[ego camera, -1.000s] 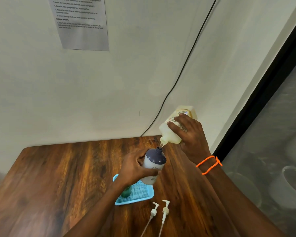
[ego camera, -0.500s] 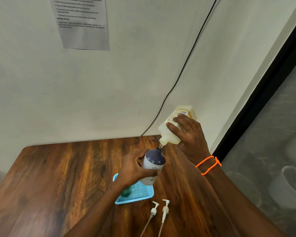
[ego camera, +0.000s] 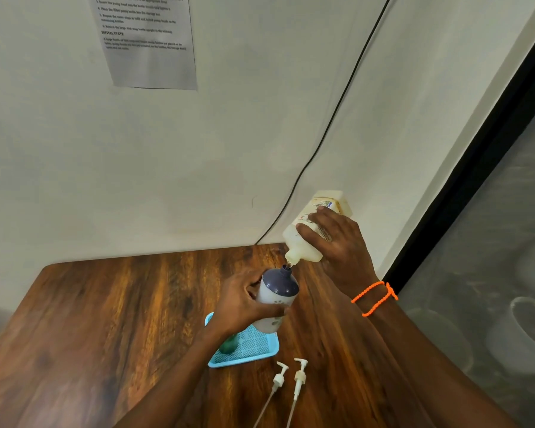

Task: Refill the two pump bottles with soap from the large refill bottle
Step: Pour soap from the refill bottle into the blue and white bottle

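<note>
My left hand (ego camera: 240, 304) grips a white pump bottle with a dark blue top (ego camera: 277, 291), held tilted above the table with its neck open. My right hand (ego camera: 337, 239) holds the large pale-yellow refill bottle (ego camera: 303, 245) tipped steeply down, its nozzle right at the blue bottle's mouth. A second, green bottle (ego camera: 229, 345) stands on a light-blue tray (ego camera: 257, 350), mostly hidden behind my left wrist. Two white pump heads with long tubes (ego camera: 280, 379) (ego camera: 300, 375) lie on the wood in front of the tray.
The wooden table (ego camera: 105, 319) meets a pale wall at the back, where a black cable (ego camera: 331, 118) runs down to the table edge. A printed sheet (ego camera: 149, 41) hangs on the wall. A dark-framed glass panel (ego camera: 491, 257) stands to the right.
Both hands and the two bottles hold almost the same pose; the refill bottle stays tipped at the blue bottle's mouth, shifted only very slightly.
</note>
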